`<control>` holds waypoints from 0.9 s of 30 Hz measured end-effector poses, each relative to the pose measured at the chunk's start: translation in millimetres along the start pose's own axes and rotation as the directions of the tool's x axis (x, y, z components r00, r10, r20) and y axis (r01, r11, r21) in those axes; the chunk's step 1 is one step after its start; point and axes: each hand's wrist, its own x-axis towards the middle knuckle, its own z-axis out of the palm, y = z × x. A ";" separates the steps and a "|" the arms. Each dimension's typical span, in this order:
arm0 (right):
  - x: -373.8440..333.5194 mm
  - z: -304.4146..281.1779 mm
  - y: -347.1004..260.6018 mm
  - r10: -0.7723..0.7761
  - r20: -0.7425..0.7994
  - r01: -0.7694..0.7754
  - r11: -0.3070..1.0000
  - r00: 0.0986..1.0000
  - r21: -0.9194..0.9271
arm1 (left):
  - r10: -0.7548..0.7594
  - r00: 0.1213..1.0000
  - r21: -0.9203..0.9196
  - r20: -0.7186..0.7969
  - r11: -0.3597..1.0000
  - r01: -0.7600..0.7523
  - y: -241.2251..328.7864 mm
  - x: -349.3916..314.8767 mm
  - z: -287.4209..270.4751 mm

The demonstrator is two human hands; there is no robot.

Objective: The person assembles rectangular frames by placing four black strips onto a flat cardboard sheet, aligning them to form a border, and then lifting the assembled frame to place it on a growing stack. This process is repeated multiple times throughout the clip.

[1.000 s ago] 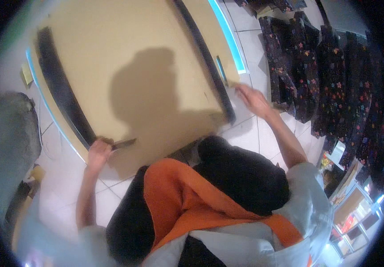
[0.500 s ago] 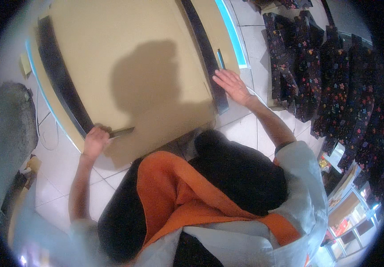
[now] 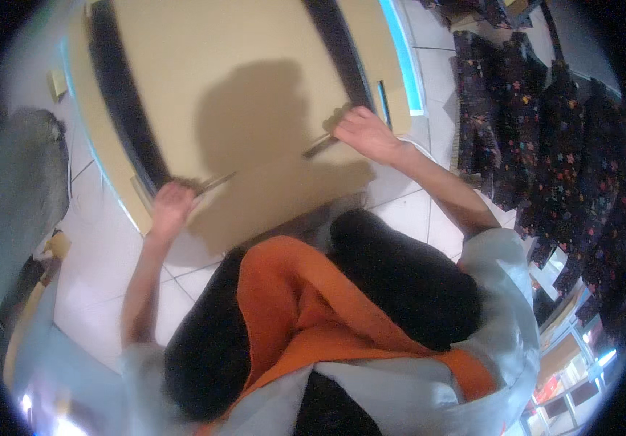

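Observation:
In front of me lies a large brown cardboard sheet [image 3: 175, 43] with a long dark strip along each side: a left strip [image 3: 125, 94] and a right strip [image 3: 338, 51]. My left hand [image 3: 173, 207] is closed on the sheet near the lower end of the left strip. At the near end of the right strip, my right hand [image 3: 367, 134] has its fingers curled over the cardboard. Between the hands the near part of the sheet seems bent along a line, with thin dark edges beside both hands. My fingertips are partly hidden, and a head-shaped shadow covers the middle.
Light blue edging [image 3: 400, 58] borders the cardboard on the right. Dark flower-patterned pieces [image 3: 516, 123] stand in rows at the right. A grey padded object [image 3: 19, 174] is at the left. An orange cloth [image 3: 291, 305] lies over my lap, above white floor tiles [image 3: 95, 298].
My right hand has gone from lying flat on the right strip to curling round its near end. My left hand keeps its grip. The view has shifted slightly.

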 end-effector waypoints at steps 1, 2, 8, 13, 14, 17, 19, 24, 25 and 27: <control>8.2 6.0 -5.3 0.001 0.011 -0.001 1.000 1.000 -0.012 | 0.007 1.000 -0.029 -0.011 1.000 -0.007 10.4 15.1 -0.9; 18.0 9.9 -7.5 -0.010 0.013 0.011 1.000 1.000 -0.023 | 0.001 1.000 -0.048 -0.021 0.999 -0.002 17.8 29.9 -3.9; 29.6 13.0 -5.2 -0.110 0.050 0.112 0.993 0.993 -0.041 | -0.037 0.972 -0.010 0.231 0.999 0.040 19.6 50.6 34.7; 30.6 8.8 -16.1 -0.130 0.118 0.133 0.991 0.984 -0.016 | 0.074 0.943 -0.184 0.323 0.983 -0.014 39.1 87.0 20.8; 31.6 8.0 -18.7 -0.116 0.090 0.119 0.992 0.989 -0.032 | 0.113 0.931 -0.162 0.346 0.985 -0.060 42.8 94.3 22.1; 34.3 10.1 -23.4 -0.090 0.026 0.091 0.994 0.996 -0.059 | 0.206 0.882 -0.153 0.424 0.976 -0.154 52.6 115.0 23.0; 32.2 16.8 -21.2 -0.094 0.014 0.095 0.994 0.995 -0.054 | 0.240 0.845 -0.213 0.479 0.965 -0.153 60.3 128.1 18.2; 35.5 13.6 -21.7 -0.036 0.091 0.035 0.999 0.995 0.016 | 0.153 0.929 -0.206 0.338 0.975 -0.085 72.7 134.8 31.7; 34.5 12.8 -21.7 -0.021 0.093 0.019 1.000 0.995 0.020 | 0.142 0.924 -0.186 0.356 0.979 -0.079 75.0 138.1 28.3; 31.7 17.8 -18.9 -0.036 0.036 0.035 0.999 0.999 0.030 | 0.146 0.926 -0.170 0.349 0.981 -0.091 75.9 140.1 39.4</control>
